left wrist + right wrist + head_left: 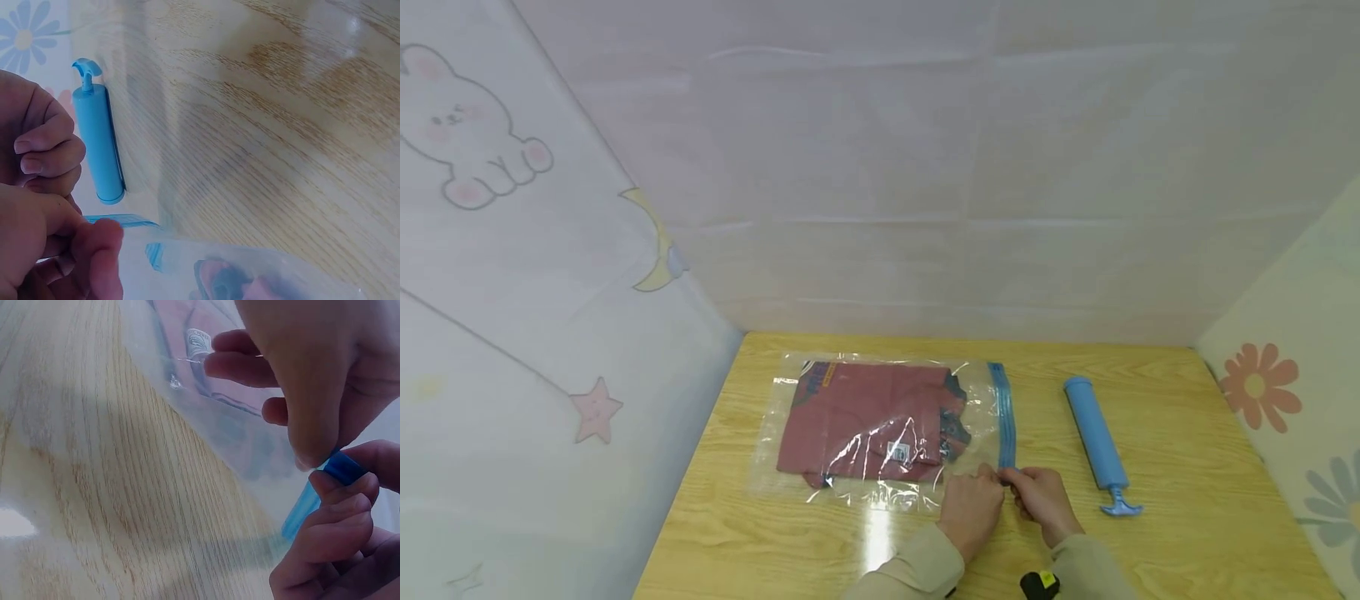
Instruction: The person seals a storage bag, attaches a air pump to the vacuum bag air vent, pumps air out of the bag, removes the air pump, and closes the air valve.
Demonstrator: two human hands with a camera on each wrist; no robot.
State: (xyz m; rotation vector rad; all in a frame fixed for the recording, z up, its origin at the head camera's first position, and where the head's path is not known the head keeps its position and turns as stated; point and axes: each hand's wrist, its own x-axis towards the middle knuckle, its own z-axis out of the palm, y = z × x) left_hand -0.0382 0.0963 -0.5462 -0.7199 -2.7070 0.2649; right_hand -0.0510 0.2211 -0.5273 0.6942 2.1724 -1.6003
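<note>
A clear zip storage bag (981, 417) lies flat on the table with a folded dark-red garment (865, 417) inside. Along its right end runs a blue zip strip (1005, 408). At the strip's near corner both hands meet. My left hand (973, 507) pinches the bag's edge beside the strip, thumb and forefinger together. Right against it, my right hand (1043, 500) pinches a small dark-blue zip slider (344, 467) on the strip, its other fingers curled under. The strip's light-blue end (300, 512) sticks out below the fingers in the right wrist view.
To the right of the bag lies a blue hand pump (1097, 437), its T-shaped handle toward me. The wooden table (1195, 467) is bounded by a pale back wall (925, 208) and printed side panels. A black object with a yellow-green patch (1040, 585) shows by the right sleeve.
</note>
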